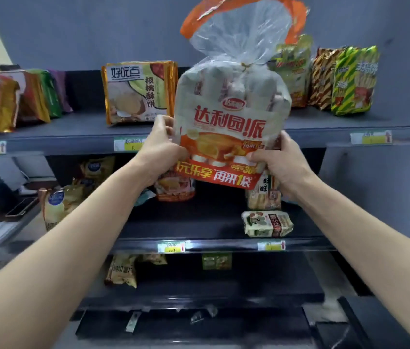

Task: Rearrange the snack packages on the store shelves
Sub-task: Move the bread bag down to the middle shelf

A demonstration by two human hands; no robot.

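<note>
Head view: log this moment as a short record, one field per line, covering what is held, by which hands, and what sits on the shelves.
held item: large bag of pies, clear tied top, orange and red label
left hand: left hand grips the bag's lower left edge
right hand: right hand grips the bag's lower right corner
bag position: raised in front of the top shelf, upright
top shelf left: walnut cookie pack, standing
top shelf right: green striped snack bag
middle shelf: small green and white packet, lying flat
</note>
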